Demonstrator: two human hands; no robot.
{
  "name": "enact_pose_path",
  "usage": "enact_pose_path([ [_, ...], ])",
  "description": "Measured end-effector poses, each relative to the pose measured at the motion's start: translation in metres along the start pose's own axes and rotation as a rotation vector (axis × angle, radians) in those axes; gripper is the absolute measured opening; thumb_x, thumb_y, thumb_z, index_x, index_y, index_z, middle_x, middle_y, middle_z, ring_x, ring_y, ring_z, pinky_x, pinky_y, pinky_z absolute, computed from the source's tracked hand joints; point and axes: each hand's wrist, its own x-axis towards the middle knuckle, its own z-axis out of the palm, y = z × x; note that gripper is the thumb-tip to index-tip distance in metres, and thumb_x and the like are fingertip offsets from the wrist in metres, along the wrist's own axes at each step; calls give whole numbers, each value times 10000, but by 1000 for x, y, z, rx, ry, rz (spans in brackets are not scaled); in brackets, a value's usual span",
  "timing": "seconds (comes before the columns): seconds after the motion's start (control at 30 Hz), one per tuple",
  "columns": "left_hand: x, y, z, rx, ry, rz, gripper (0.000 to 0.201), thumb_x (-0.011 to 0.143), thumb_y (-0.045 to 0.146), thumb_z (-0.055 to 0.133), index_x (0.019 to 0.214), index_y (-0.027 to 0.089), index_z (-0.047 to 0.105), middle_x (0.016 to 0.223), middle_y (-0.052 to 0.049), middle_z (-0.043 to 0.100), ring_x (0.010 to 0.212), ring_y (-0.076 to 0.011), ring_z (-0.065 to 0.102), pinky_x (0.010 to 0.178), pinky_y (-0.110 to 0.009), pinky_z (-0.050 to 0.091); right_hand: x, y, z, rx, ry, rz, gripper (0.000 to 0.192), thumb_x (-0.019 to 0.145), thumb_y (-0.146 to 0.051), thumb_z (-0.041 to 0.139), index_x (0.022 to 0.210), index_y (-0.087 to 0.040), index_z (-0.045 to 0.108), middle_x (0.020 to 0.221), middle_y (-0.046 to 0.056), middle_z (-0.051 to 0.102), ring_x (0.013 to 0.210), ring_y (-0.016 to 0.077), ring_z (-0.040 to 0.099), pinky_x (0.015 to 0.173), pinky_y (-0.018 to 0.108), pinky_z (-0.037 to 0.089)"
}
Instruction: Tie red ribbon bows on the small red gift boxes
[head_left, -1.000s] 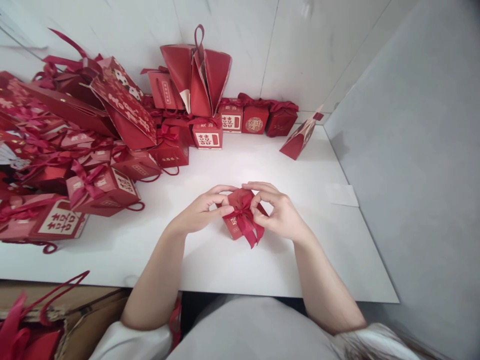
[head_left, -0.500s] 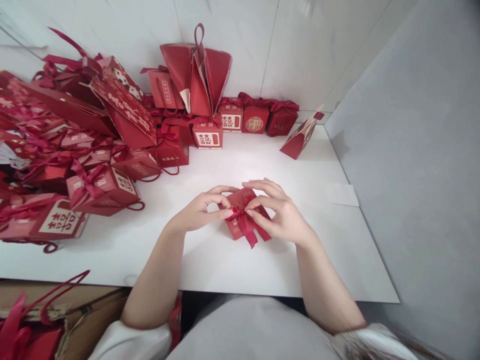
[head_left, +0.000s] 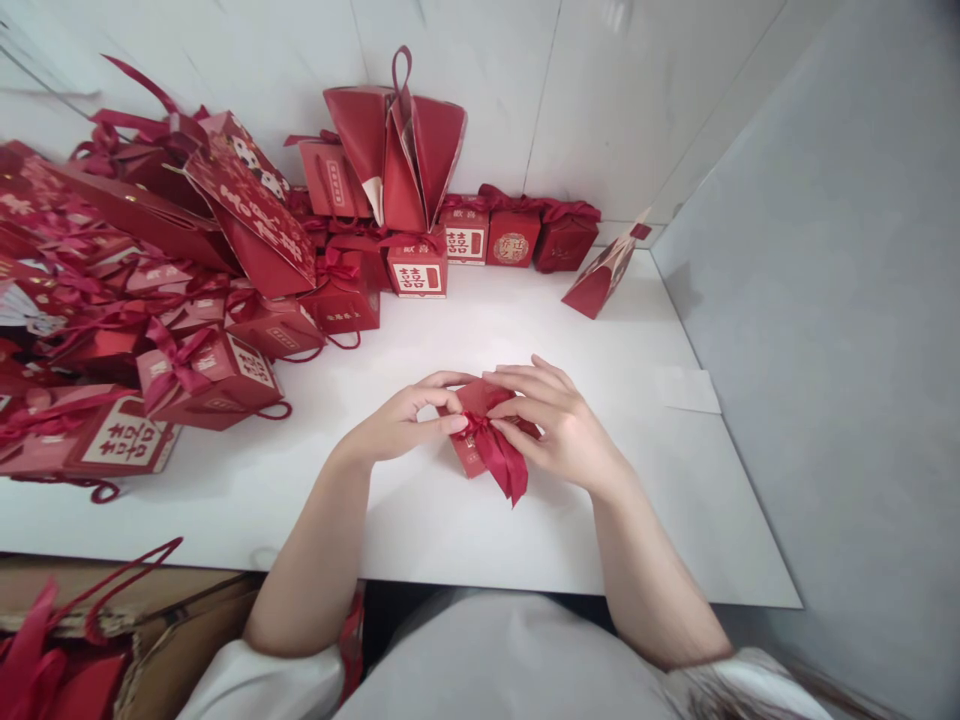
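Ribbon tails point(head_left: 504, 468) swung together, pointing near-right; knot point(head_left: 475, 424) between both hands, left hand point(head_left: 403, 424) and right hand point(head_left: 568, 432) pinching ribbon narrowly atop red box point(head_left: 469, 462).

囍 on white labels point(head_left: 418, 279) of red boxes point(head_left: 214, 385), 歡喜 above two

Red box point(head_left: 470, 457) beneath crimson ribbon point(head_left: 504, 462)

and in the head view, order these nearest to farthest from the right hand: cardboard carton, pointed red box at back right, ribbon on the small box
1. Ribbon: touching the right hand
2. Pointed red box: beyond it, back right
3. Cardboard carton: far left, front corner
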Motion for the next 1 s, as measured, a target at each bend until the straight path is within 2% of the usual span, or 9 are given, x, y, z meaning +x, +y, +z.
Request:
enact_pose_path([
  [0.13,0,1,0,1,4,14,208,887,342,598,748,194,644,1342,-65,549,1315,-240,488,1124,-406,359,1,-4,-2,39,-5,2,114,892,-192,568,940,-262,644,1326,55,619,1275,255,539,1112,530,385],
  [0.37,0,2,0,-31,-26,36,197,895,317,583,761,186,642,1339,-76,545,1289,-242,503,1121,-416,361,1,-5,-4,161,-26,195,133,815,-111,561,828,-232,616,1388,76,555,1362,263,439,1097,489,400],
  [0.6,1,1,0,-49,-43,22,203,909,306,578,767,166,620,1355,-83,509,1311,-230,465,1143,-384,312,2,-8,6,282,-4,343,97,886,-243,566,819,-239,637,1384,63,559,1337,242,472,1071,464,431],
  [0.7,1,0,0,-53,-43,21,201,908,307,578,770,167,618,1346,-81,509,1307,-234,464,1140,-386,314,1,-8,7,289,10,346,43,851,-225,602,841,-244,640,1398,62,547,1341,240,471,1079,458,430],
  [1.0,1,-1,-2,-35,-71,19,194,917,315,562,802,175,628,1336,-72,508,1293,-230,469,1137,-380,314,3,-6,12,323,60,290,119,733,-115,624,759,-232,621,1341,82,606,1345,242,476,1084,445,444],
])
